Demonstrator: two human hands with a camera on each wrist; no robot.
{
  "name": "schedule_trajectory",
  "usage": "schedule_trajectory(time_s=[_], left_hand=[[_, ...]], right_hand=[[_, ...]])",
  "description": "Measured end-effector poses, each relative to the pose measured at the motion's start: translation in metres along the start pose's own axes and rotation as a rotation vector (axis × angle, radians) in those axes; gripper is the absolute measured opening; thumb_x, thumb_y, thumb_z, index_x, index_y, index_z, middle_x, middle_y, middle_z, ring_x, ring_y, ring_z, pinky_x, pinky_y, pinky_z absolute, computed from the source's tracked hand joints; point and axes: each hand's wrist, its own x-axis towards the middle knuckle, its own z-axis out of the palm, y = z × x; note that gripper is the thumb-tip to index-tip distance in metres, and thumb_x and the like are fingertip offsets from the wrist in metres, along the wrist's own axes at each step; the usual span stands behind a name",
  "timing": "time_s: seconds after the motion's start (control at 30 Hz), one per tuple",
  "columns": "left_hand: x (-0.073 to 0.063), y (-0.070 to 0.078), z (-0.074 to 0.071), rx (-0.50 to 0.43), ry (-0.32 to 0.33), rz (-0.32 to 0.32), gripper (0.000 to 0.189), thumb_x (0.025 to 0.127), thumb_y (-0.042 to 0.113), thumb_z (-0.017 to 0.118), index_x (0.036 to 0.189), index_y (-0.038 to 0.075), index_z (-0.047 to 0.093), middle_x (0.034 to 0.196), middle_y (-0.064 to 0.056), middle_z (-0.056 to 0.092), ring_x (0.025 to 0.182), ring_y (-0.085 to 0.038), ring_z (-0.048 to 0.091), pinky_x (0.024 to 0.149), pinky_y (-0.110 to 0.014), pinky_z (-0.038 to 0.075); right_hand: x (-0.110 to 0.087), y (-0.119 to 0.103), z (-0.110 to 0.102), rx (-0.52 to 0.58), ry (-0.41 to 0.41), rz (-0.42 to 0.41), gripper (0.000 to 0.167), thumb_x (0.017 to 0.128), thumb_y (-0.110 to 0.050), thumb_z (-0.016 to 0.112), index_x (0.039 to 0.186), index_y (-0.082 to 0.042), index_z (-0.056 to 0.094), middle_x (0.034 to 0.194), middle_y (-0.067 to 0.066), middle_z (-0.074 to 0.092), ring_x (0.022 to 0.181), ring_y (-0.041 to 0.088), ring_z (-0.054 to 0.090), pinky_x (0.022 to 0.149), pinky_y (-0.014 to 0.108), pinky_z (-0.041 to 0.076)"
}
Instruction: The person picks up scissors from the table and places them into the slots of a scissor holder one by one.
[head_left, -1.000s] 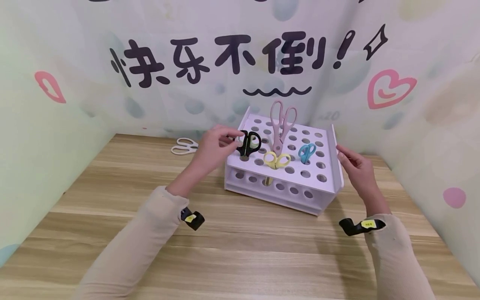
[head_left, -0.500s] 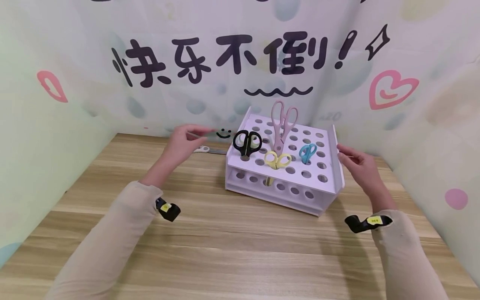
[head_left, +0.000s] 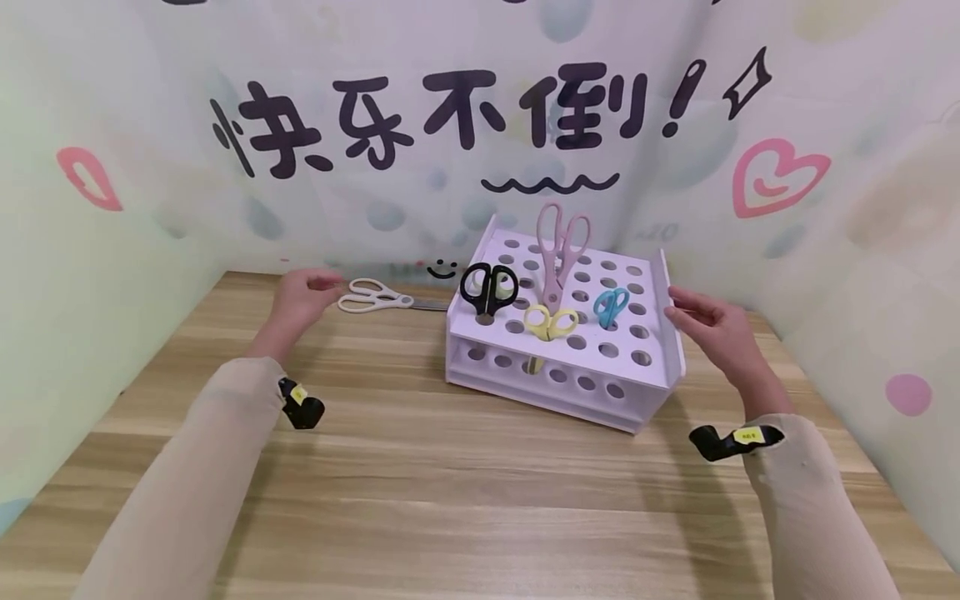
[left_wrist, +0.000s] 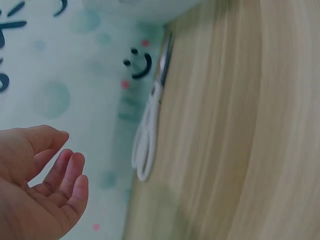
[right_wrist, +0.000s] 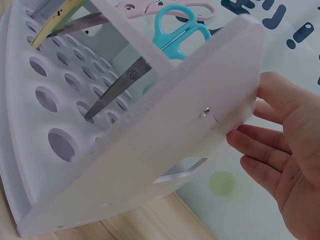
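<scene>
A white rack [head_left: 480, 329] with rows of round holes holds pairs of scissors upright: black scissors [head_left: 488, 290], pink scissors [head_left: 556, 267], yellow scissors [head_left: 550, 322] and blue scissors [head_left: 611, 307]. My right hand [head_left: 712, 329] holds the rack's right side panel [right_wrist: 165, 135], its thumb at the edge and fingertips against the outer face. White scissors [head_left: 375, 297] lie on the table left of the rack, blades toward it. Just left of their handles hovers my left hand [head_left: 298, 302], fingers loosely bent and holding nothing; the left wrist view shows it apart from the scissors.
A wood-grain table [head_left: 420, 500] carries everything. Printed cloth [head_left: 315, 200] with black lettering rises directly behind it and along both sides, close to the white scissors and the rack.
My left hand has moved left, away from the black scissors and past the white scissors, which now show in full. My right hand stays at the rack's side panel; the rack has not visibly moved.
</scene>
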Motion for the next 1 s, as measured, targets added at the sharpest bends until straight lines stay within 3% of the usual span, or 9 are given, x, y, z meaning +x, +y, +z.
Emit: schedule_trajectory(time_s=[0.23, 0.47, 0.63, 0.83, 1.0], left_hand=[[0.008, -0.021, 0.001, 0.003, -0.050, -0.125, 0.037, 0.091, 0.012, 0.053, 0.122, -0.007, 0.053, 0.121, -0.026, 0.051, 0.106, -0.032, 0.049, 0.085, -0.036, 0.042], [0.019, -0.030, 0.012, -0.012, -0.052, -0.147, 0.038, 0.088, 0.010, 0.057, 0.121, -0.010, 0.052, 0.118, -0.028, 0.053, 0.096, -0.026, 0.052, 0.076, -0.025, 0.043], [0.023, -0.037, 0.020, -0.051, -0.053, -0.182, 0.041, 0.087, 0.007, 0.059, 0.123, -0.010, 0.050, 0.116, -0.027, 0.053, 0.098, -0.028, 0.051, 0.082, -0.029, 0.041], [0.023, -0.042, 0.028, -0.136, -0.081, -0.248, 0.051, 0.087, 0.007, 0.058, 0.132, -0.009, 0.040, 0.121, -0.026, 0.048, 0.104, -0.031, 0.048, 0.086, -0.035, 0.042], [0.028, -0.044, 0.034, -0.113, -0.067, -0.242, 0.057, 0.084, 0.007, 0.061, 0.134, -0.009, 0.037, 0.127, -0.028, 0.045, 0.111, -0.035, 0.046, 0.093, -0.040, 0.039]], right_hand=[[-0.001, 0.000, 0.001, 0.044, 0.005, -0.039, 0.051, 0.089, -0.025, 0.061, 0.131, 0.002, 0.047, 0.106, -0.010, 0.058, 0.088, -0.006, 0.055, 0.073, 0.009, 0.045], [-0.001, 0.002, 0.002, 0.058, 0.016, -0.028, 0.051, 0.089, -0.025, 0.061, 0.131, 0.001, 0.048, 0.105, -0.012, 0.057, 0.088, -0.005, 0.056, 0.073, 0.009, 0.045], [-0.003, 0.001, 0.004, 0.063, 0.026, -0.009, 0.050, 0.089, -0.026, 0.061, 0.131, -0.002, 0.048, 0.109, -0.007, 0.058, 0.088, -0.004, 0.056, 0.073, 0.009, 0.045], [-0.002, 0.002, 0.006, 0.051, 0.052, 0.003, 0.047, 0.090, -0.027, 0.060, 0.130, -0.004, 0.051, 0.118, 0.010, 0.058, 0.088, -0.005, 0.056, 0.074, 0.010, 0.045], [-0.001, 0.002, 0.006, 0.038, 0.054, 0.023, 0.048, 0.090, -0.028, 0.059, 0.132, -0.006, 0.050, 0.123, 0.015, 0.054, 0.090, -0.006, 0.055, 0.075, 0.009, 0.044]])
